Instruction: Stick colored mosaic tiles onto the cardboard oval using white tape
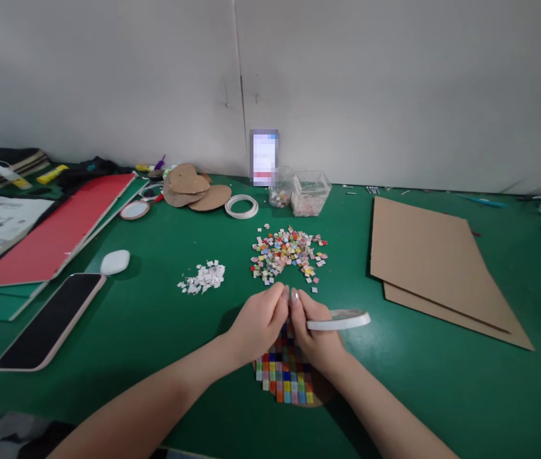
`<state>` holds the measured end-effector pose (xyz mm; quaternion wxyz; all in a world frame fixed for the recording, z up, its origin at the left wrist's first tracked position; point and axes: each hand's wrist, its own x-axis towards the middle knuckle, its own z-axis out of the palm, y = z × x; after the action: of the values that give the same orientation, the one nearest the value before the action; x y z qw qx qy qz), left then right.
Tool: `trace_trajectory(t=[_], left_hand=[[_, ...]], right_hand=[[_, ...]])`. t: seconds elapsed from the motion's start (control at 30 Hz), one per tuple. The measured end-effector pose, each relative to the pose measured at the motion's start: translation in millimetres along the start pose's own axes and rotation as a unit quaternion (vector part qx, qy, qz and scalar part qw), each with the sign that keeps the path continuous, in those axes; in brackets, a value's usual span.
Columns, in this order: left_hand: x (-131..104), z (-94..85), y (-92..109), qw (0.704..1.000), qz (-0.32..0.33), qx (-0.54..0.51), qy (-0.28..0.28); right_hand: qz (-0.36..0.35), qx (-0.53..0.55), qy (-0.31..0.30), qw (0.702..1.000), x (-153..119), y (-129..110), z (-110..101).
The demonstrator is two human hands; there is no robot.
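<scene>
White tape roll (362, 321), probably light, stiff and best gripped by its rim, is held in the curled right hand (322, 341). The left hand (257, 322), closed, meets its thumb; anything pinched there is hidden. Beneath both hands, glossy tiles (287, 387), likely slippery, partly cover a cardboard base (322, 396), half blocked from view.

The tabletop (155, 255) looked smooth, with a soft sheen. The cardboard sheets (423, 261) were matt brown paperboard. The mosaic tiles (287, 386) looked smooth and somewhat glossy, like glass or glazed ceramic. The phone (50, 322) had a glossy dark screen, and the square box (311, 194) looked like clear, shiny plastic.
</scene>
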<state>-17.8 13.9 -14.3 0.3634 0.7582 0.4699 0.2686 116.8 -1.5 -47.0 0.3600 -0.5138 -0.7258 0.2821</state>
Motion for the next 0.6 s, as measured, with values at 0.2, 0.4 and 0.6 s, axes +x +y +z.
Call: trace_trajectory(t=[0.2,0.4,0.6], left_hand=[[1.0,-1.1,1.3,0.995,-0.042,-0.085,-0.01],[1.6,-2.9,4.2,0.985,-0.061,-0.16,-0.027],[0.7,-3.4,4.1,0.992,-0.037,-0.12,-0.035]], right_hand=[[0.005,0.044,0.002,0.999,0.9,-4.9,-1.5],[0.002,0.104,0.028,0.994,1.3,-5.6,-0.9],[0.024,0.115,0.025,0.993,0.2,-1.2,0.1]])
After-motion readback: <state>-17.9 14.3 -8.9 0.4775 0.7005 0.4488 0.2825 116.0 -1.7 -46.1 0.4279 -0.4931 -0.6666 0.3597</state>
